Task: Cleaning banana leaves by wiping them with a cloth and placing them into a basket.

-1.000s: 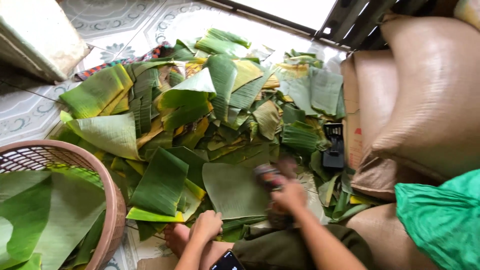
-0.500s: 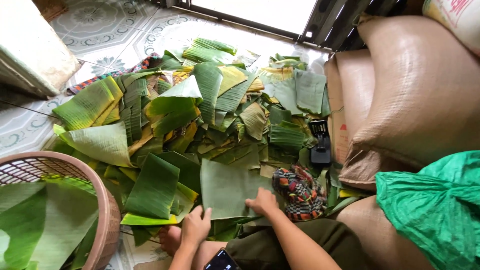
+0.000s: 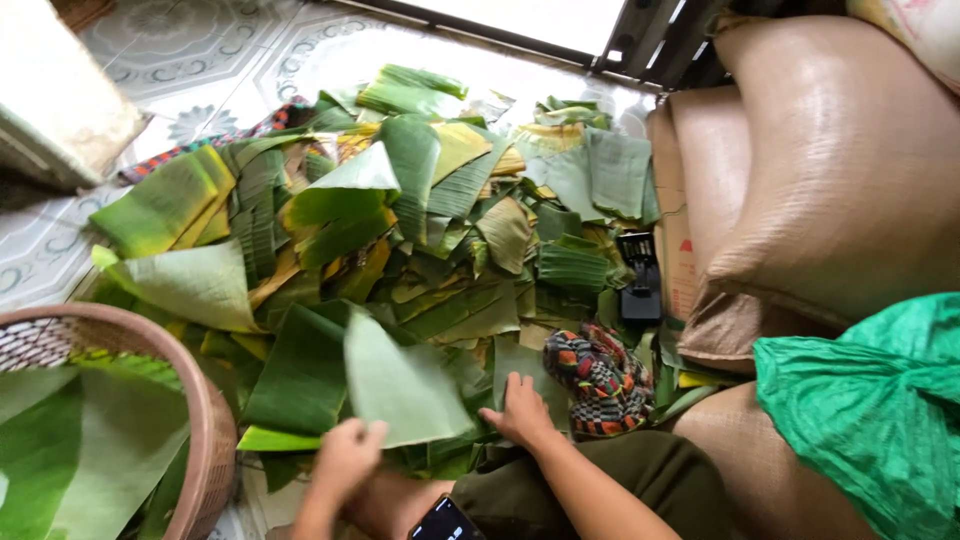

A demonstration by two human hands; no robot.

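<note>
From the head camera I look down on a floor heaped with cut banana leaves. My left hand (image 3: 345, 460) pinches the near edge of a pale green leaf piece (image 3: 400, 390), fingers curled over it and thumb beneath as far as I can tell — the piece is lifted and tilted, its lighter underside turned up toward me. My right hand (image 3: 522, 412) lies flat, fingers spread and gripping nothing, pressing on a darker leaf (image 3: 520, 362) just beside the lifted piece. Both leaves sit at the near edge of the leaf pile (image 3: 420, 220), right in front of my knees.

Just right of the right hand lies a bunched patterned cloth (image 3: 598, 378) (red, black and yellow), close to the fingers but apart from them. Beyond it a small black device (image 3: 640, 285) rests on the leaves, near a stack of brown woven sacks (image 3: 830, 180). A green plastic bag (image 3: 880, 400) lies over the nearest sack. On my left stands a woven basket (image 3: 205, 420) lined with big leaves — its rim near my left wrist.
</note>
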